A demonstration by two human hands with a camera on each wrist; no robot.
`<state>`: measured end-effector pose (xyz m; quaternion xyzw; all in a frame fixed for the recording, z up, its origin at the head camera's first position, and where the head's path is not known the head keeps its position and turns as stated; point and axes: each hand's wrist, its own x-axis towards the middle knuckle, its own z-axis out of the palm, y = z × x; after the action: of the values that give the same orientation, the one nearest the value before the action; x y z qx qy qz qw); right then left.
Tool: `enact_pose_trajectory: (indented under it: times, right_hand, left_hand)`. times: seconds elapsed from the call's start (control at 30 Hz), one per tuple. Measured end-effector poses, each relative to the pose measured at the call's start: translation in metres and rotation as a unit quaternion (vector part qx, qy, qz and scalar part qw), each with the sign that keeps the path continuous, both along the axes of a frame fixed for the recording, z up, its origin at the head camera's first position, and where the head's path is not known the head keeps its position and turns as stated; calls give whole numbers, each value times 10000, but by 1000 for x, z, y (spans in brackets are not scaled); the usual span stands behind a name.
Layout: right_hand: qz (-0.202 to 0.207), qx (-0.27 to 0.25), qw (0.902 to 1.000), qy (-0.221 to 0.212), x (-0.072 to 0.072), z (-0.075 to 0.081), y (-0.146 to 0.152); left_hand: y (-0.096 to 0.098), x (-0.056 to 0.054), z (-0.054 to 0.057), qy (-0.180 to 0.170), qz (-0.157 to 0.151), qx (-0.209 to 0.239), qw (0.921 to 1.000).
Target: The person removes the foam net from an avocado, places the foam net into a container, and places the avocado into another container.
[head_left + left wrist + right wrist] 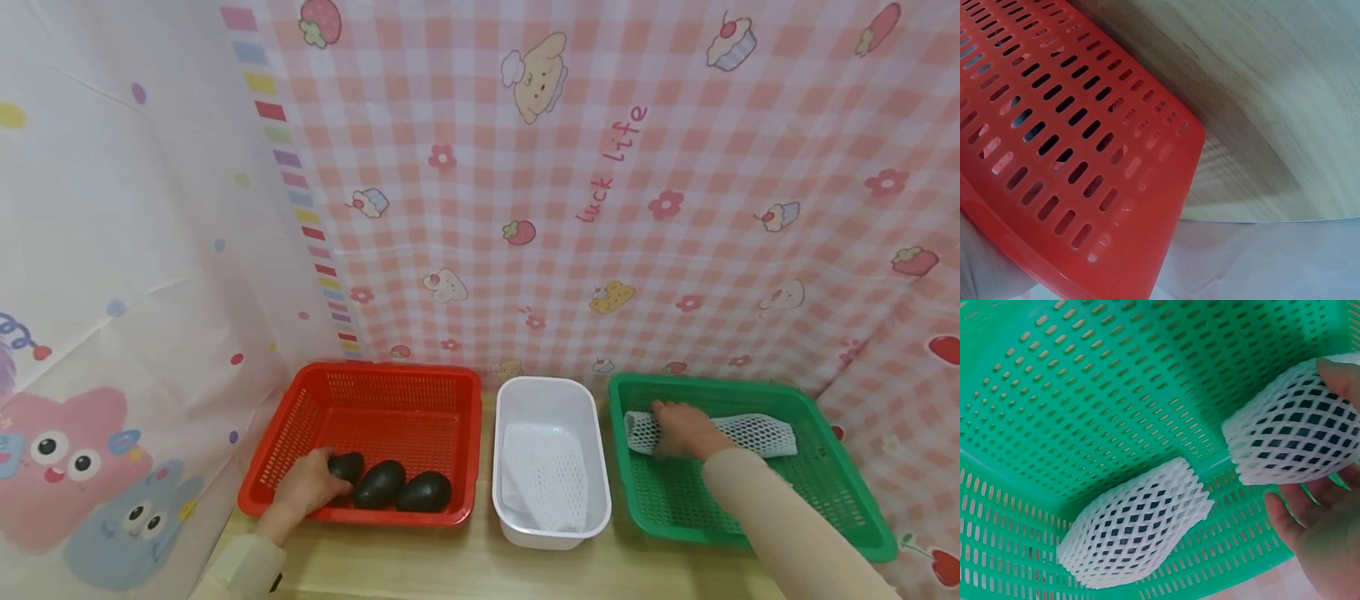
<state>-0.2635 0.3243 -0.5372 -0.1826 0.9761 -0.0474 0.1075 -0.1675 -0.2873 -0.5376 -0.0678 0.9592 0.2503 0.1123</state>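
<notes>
1. Pale sleeve (780,508) comes first, across the lower right of the head view, above the wooden tabletop (375,575).
2. At lower left, my left hand (303,483) pinches the leftmost dark fruit (348,467) inside the red basket (393,392). This fruit lies just right of my palm, its long axis partly covered. Beside it, the middle dark fruit (379,485) slants toward the upper right; the right dark fruit (424,492) lies more sideways.
3. Lower centre, the white bin (551,542) holds flat white nets (558,487); my right hand is nearer to it than my left.
4. Toward the right, my right hand (684,429) grips a netted bundle (1291,434) in the green basket (667,500), thumb above, fingers below. It lies under my palm, long axis roughly crosswise; the other netted bundle (1138,528) sits just to its right in the head view.
5. Only the right wrist view clearly shows dark contents through both nets. The left wrist view shows basket wall, so I cannot tell my left fingers there.
6. Farthest, checked cloth (480,192) fills the upper frame.
</notes>
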Motion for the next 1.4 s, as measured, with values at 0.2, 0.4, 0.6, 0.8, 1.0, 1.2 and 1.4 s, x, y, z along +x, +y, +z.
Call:
enact_pose_trajectory:
  times: [0.2, 0.4, 0.6, 0.8, 1.0, 1.2, 1.4]
  right_hand:
    - [-197, -280, 9994, -35, 6, 12, 11]
    - [-194, -317, 9993, 8, 12, 31, 13]
    - [-136, -457, 9985, 283, 21, 47, 10]
    - [-301, -695, 9958, 509, 32, 60, 10]
    - [-653, -1018, 9901, 708, 48, 76, 11]
    - [-954, -1371, 9808, 1004, 63, 85, 14]
    - [-1154, -1562, 9754, 1042, 74, 91, 16]
  left_hand:
    - [0, -2, 1, 23, -33, 164, 9999]
    - [-4, 2, 10, 91, 59, 264, 9996]
    - [-9, 4, 19, 153, 119, 207, 9996]
    - [-9, 5, 29, 220, 291, -2, 9993]
    - [-3, 10, 40, 604, 422, -13, 9973]
    - [7, 18, 46, 1128, 610, 14, 9917]
    - [19, 29, 49, 2096, 673, -107, 9754]
